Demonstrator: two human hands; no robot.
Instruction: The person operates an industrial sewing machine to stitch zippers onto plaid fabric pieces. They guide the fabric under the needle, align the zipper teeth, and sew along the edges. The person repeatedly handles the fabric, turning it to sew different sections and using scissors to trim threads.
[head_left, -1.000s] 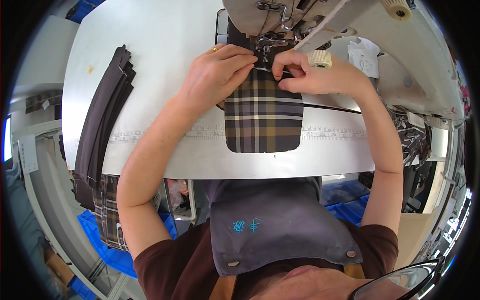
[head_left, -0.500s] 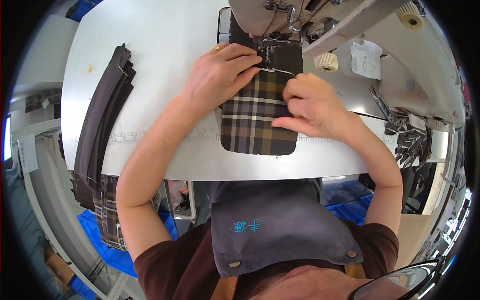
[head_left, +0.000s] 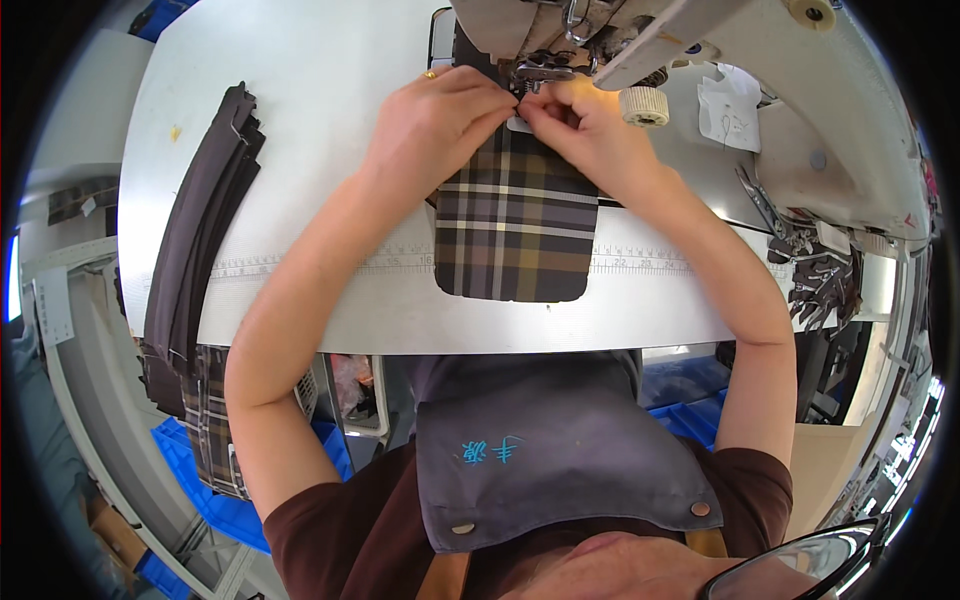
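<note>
A plaid fabric panel [head_left: 515, 235] in brown, black and cream, with rounded near corners, lies flat on the sewing table. Dark fabric [head_left: 473, 58] continues from its far end beside the machine's presser foot [head_left: 540, 75]. My left hand [head_left: 440, 125] rests on the panel's far left part, thumb and fingers pinched together just in front of the foot. Close against it, my right hand [head_left: 595, 135] is closed too, its fingertips pinching at the same far edge. Between the fingertips a small pale patch shows. What exactly each pinch holds is mostly covered by the fingers.
The sewing machine head [head_left: 760, 90] overhangs the far right. A stack of dark fabric strips [head_left: 205, 225] lies at left, above hanging plaid pieces [head_left: 215, 420] and a blue bin [head_left: 215, 505]. Snips [head_left: 760, 200] and a pile of zipper pulls [head_left: 825, 280] sit at right.
My right hand has moved from the panel's right side up and left to the presser foot, meeting my left fingertips. My left hand has shifted slightly up and left.
</note>
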